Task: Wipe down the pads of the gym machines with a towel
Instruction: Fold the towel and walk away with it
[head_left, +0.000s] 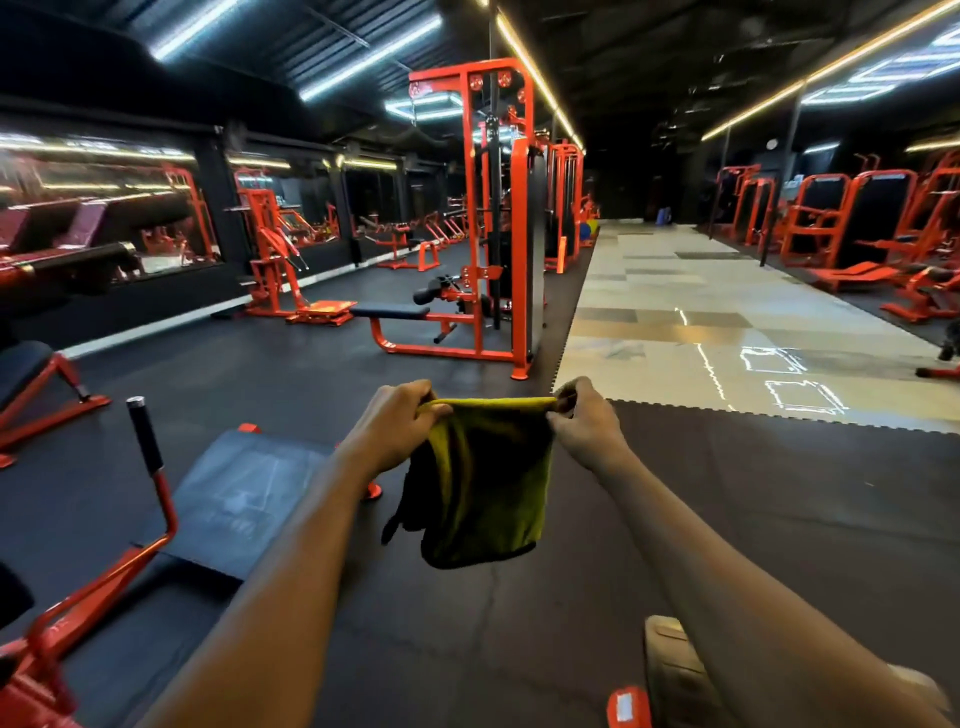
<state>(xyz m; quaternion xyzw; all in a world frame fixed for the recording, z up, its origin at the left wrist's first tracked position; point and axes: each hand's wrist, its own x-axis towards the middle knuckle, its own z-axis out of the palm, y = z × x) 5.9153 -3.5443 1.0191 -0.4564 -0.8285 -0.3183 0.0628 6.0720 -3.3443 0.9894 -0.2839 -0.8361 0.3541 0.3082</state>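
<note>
Head view, towel (485, 483) maybe doubled, hanging from pinching left fingers (434, 411), right fingers (567, 404)

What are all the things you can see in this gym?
Towel: one, yellow-green, hanging between the two hands.
Pad: one, dark, low on the left, beside the towel.
Handle: one, black grip on an orange bar, left of that pad.
Cable tower: one, orange, middle of the room.
Bench pad: one, dark, at the tower's foot.
Other machines: many, orange, along both sides.
Rubber floor: one, black, underfoot.
Tiled walkway: one, pale, right of the tower.
Left hand: one, fingers pinch the towel's top left corner.
Right hand: one, fingers pinch its top right corner.
</note>
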